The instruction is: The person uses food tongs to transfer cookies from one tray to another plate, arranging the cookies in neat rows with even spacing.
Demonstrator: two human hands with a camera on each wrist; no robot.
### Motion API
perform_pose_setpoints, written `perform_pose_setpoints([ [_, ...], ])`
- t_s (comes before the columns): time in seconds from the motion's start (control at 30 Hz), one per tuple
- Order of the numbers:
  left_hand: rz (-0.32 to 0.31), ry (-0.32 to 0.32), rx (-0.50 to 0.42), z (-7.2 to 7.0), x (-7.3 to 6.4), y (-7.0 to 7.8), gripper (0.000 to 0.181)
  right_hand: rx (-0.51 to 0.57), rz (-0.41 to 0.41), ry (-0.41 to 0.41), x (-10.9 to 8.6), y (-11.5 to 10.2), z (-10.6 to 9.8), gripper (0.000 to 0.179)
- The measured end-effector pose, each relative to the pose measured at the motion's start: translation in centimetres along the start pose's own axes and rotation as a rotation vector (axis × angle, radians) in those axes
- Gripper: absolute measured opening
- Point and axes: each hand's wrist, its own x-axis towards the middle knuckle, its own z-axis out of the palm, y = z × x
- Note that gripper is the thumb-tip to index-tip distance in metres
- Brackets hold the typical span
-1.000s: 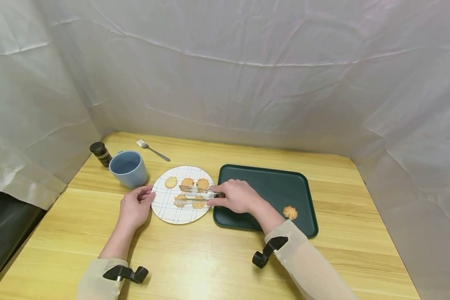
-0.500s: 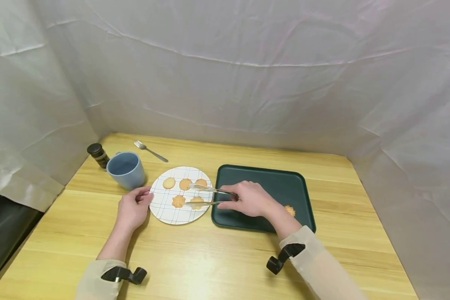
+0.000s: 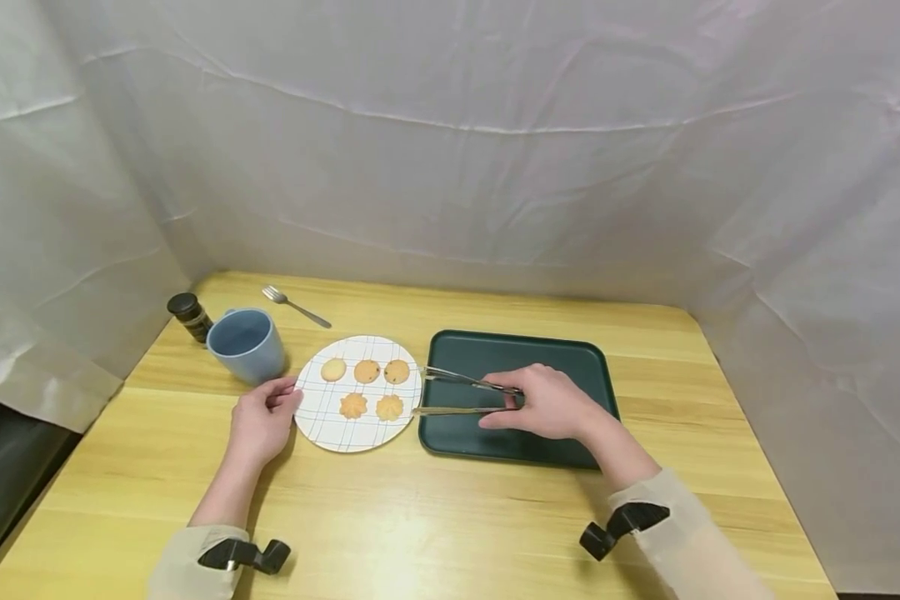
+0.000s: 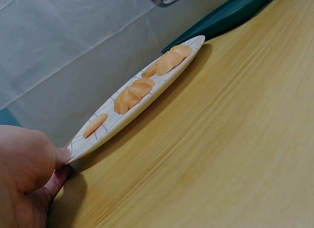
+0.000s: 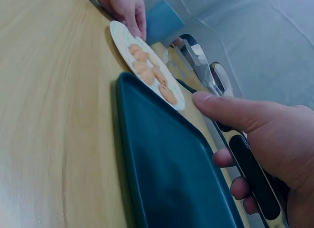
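Note:
My left hand pinches the left rim of a white plate with blue grid lines, thumb and finger at its edge in the left wrist view. On the plate lie several cookies: a plain round one, two round ones with dark bits and two ridged flower-shaped ones. Held in my right hand over the dark green tray are metal tongs with black grip inserts. Their arms are spread, nothing between them, with the tips beside the plate's right rim.
Behind my left hand stands a blue mug, with a black-capped jar to its left. A fork lies further back. Grey cloth hangs around the wooden table.
My right hand has drawn the tongs rightward, off the plate and over the tray. The flower-shaped cookie seen on the tray earlier is now hidden by the right hand and forearm. My left hand stays put.

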Motion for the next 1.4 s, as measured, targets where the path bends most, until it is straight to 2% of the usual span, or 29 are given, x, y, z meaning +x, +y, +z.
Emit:
perform_pose_setpoints([
  [0.4, 0.001, -0.004, -0.001, 0.0, -0.1, 0.1, 0.034, 0.0, 0.058, 0.078, -3.3, 2.3, -1.3, 0.067],
  [0.67, -0.003, -0.008, 0.004, 0.0, -0.1, 0.0, 0.034, 0.074, 0.106, 0.057, -5.3, 4.0, -2.0, 0.07],
  [0.97, 0.01, -0.002, 0.003, 0.1, 0.1, -0.2, 0.034, -0.01, 0.124, 0.059, -7.0, 4.8, -2.6, 0.068],
  [1.07, 0.008, -0.004, 0.003, 0.0, 0.1, -0.1, 0.034, -0.034, 0.147, 0.077, -7.5, 5.2, -2.7, 0.064],
  [1.27, 0.003, -0.005, 0.009, 0.0, 0.0, 0.0, 0.034, -0.04, 0.159, 0.129, -8.8, 5.8, -2.9, 0.046],
  [1.4, 0.005, -0.005, 0.011, 0.0, -0.1, 0.0, 0.034, -0.041, 0.159, 0.153, -9.6, 6.3, -3.2, 0.049],
])
